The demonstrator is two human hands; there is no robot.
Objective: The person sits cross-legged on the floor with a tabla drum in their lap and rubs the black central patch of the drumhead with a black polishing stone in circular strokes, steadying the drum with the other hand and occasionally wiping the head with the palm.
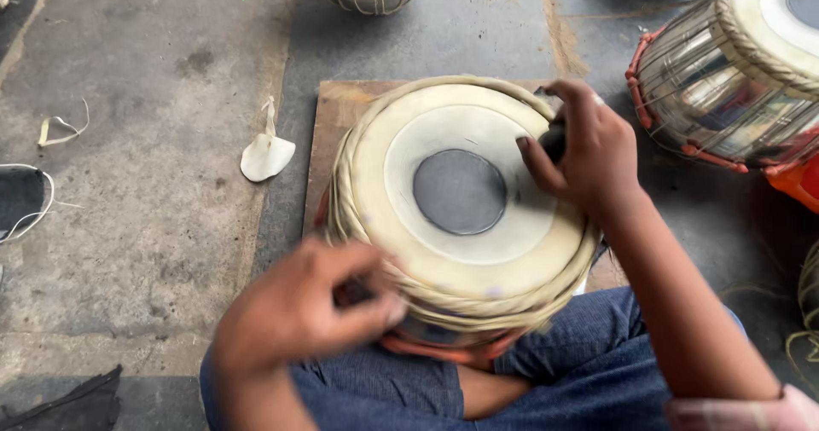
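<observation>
A large drum (461,201) with a pale skin and dark centre spot is sitting on a wooden board (334,133) on the floor (153,184), against the person's lap. The right hand (589,145) is pinching a small dark object (553,139) on the skin's right side. The left hand (307,307), blurred, is curling closed at the drum's near rim.

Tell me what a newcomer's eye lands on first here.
A pale drum with a dark round spot fills the centre, resting on a wooden board by the person's lap. The right hand presses a dark object onto the drumhead, while the blurred left hand grips the near rim. Another drum with shiny metal sides lies at upper right.
</observation>
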